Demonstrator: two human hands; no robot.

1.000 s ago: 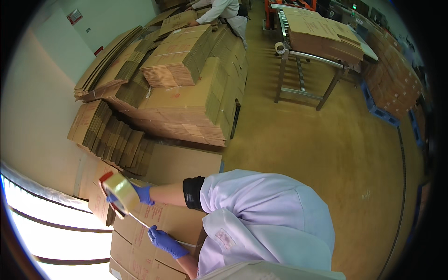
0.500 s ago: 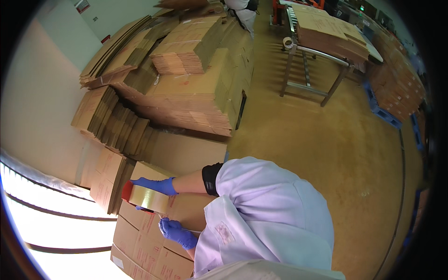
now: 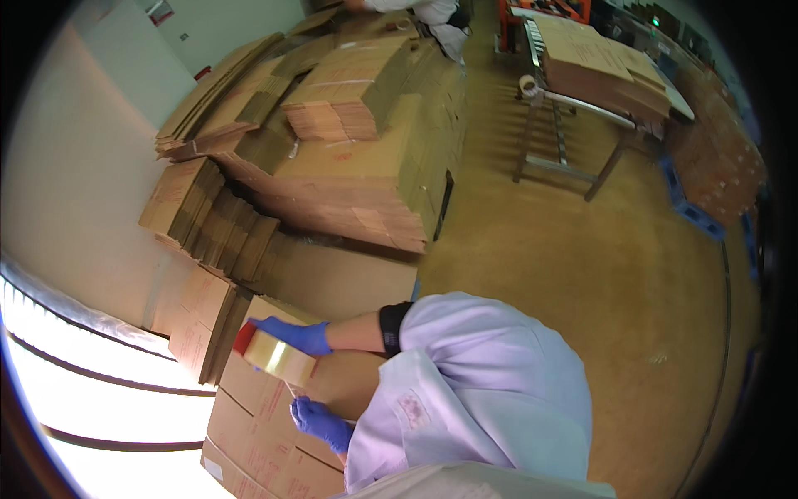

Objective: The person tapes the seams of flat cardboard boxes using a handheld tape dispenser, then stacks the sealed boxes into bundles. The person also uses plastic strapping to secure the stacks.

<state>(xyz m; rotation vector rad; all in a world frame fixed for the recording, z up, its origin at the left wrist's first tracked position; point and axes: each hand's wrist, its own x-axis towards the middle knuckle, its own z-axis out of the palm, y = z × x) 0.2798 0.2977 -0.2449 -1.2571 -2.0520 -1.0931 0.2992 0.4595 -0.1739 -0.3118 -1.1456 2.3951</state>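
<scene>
My right hand [image 3: 301, 335], in a blue glove, is closed around a red tape dispenser [image 3: 243, 337] with a wide roll of clear tape [image 3: 281, 359] on it. Below it my left hand [image 3: 320, 422], also gloved in blue, has its fingers pinched together on a thin white strand [image 3: 290, 388]. The strand runs up toward the underside of the tape roll; whether it joins the tape I cannot tell. Both hands are above a brown cardboard stack [image 3: 249, 412] with red print. My white sleeve [image 3: 490, 341] ends in a black cuff [image 3: 392, 326] at the right forearm.
Tall stacks of flattened cartons [image 3: 349, 166] stand ahead to the left, along a pale wall [image 3: 91, 208]. A metal-framed roller table [image 3: 573, 108] bears more cardboard at the far right, near a blue pallet [image 3: 690, 208]. Another person [image 3: 440, 17] is beside the far stacks.
The whole view has shifted slightly down and right. The dispenser has tilted, its roll end lower, and more of the white strand shows between it and my left hand. The other person's arm has come into view.
</scene>
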